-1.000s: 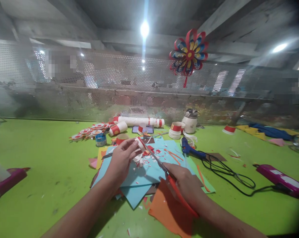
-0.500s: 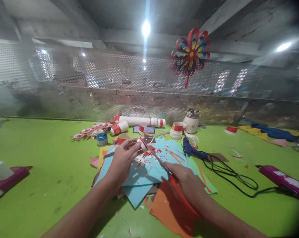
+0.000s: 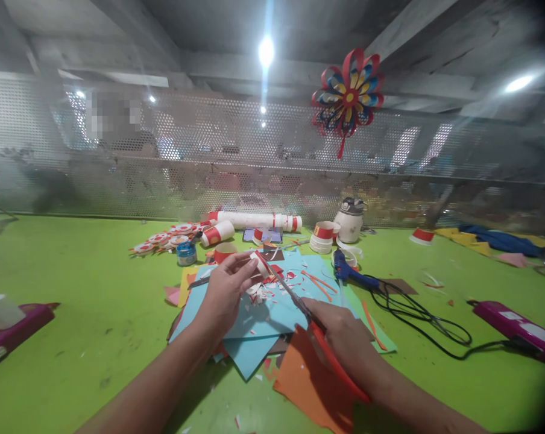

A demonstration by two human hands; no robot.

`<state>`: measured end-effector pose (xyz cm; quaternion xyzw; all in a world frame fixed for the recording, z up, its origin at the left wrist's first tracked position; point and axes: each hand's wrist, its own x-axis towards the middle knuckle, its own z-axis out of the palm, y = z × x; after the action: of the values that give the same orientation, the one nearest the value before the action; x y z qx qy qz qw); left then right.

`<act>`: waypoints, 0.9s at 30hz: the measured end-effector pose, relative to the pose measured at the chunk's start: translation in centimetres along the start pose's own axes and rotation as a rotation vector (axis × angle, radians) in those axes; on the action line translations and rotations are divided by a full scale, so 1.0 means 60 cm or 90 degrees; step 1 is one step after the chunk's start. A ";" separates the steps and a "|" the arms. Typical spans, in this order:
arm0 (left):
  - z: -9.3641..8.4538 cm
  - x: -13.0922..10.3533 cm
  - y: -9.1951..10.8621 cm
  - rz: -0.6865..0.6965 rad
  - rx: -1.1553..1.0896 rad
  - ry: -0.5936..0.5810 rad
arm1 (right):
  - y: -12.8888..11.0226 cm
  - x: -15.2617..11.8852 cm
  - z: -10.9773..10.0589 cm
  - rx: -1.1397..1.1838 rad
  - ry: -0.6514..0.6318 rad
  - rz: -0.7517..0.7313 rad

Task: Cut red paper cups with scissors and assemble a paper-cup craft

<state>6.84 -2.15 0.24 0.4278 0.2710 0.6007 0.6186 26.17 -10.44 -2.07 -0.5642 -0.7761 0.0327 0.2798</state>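
My left hand (image 3: 229,280) pinches a small red and white piece of paper cup (image 3: 259,265) between thumb and fingers. In my right hand (image 3: 340,331) is a pair of scissors (image 3: 325,348) with red handles, its blades pointing up and left. The blade tips meet the edge of the cup piece; how far apart the blades are is hard to make out. Below both hands lie blue paper sheets (image 3: 258,322), strewn with red and white paper scraps (image 3: 255,293). An orange sheet (image 3: 311,383) lies nearer, partly under the right hand's scissors.
A blue glue gun (image 3: 354,274) with a looped black cable (image 3: 417,325) lies at right, near a purple power strip (image 3: 516,328). Behind stand a blue-lidded jar (image 3: 186,254), cut cups (image 3: 323,234), a phone (image 3: 272,235) and a white bottle (image 3: 350,220). A paper flower (image 3: 348,96) hangs above.
The small cup piece standing by the phone looks slightly shifted, with a pale strip now beside it. Both hands, the scissors and the held piece stay almost in place.
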 end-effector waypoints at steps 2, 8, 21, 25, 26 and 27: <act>-0.002 0.001 -0.001 -0.004 0.007 0.000 | 0.003 0.003 0.000 0.017 -0.004 -0.005; -0.002 0.004 0.000 0.025 0.035 0.004 | 0.005 0.011 -0.005 0.047 -0.011 -0.044; 0.007 -0.005 0.005 0.025 0.030 0.017 | 0.008 0.002 0.002 0.078 -0.005 -0.030; 0.007 -0.005 0.007 0.019 0.035 0.015 | 0.010 0.001 0.003 0.079 -0.012 -0.030; 0.007 -0.005 0.007 0.018 0.031 0.006 | 0.009 0.002 0.003 0.078 -0.012 -0.029; 0.006 -0.005 0.006 0.018 0.024 -0.004 | 0.008 0.002 0.002 0.076 -0.013 -0.028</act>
<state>6.93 -2.53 0.69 0.4450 0.2748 0.6028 0.6025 26.49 -10.15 -2.28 -0.5290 -0.7878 0.0784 0.3055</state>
